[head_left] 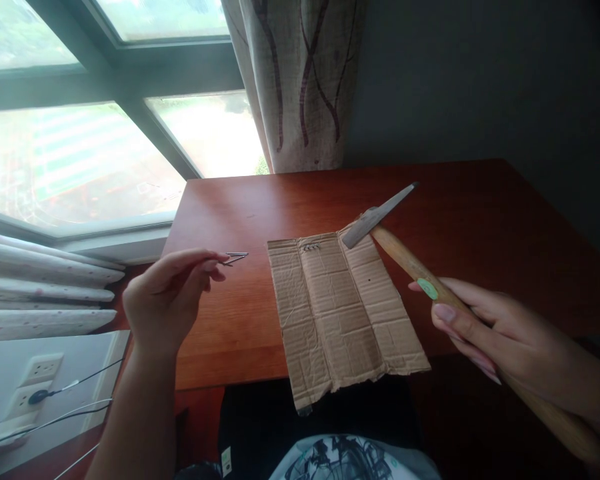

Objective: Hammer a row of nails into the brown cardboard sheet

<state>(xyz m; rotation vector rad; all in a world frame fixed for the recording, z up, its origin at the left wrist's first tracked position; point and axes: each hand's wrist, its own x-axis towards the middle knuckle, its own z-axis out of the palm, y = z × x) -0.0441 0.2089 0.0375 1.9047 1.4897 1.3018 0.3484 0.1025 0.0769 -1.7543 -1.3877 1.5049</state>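
We log one head-worn view, facing forward and down over the table (220,213) from above the shirt (350,460). Left hand (165,300) and right hand (503,330) sit close, either side; window (80,153) beyond, upper left; wall (480,80) beyond, upper right.

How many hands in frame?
2: left hand pinching thin metal pieces to the left of the cardboard; right hand gripping the hammer by its wooden handle. No others visible.
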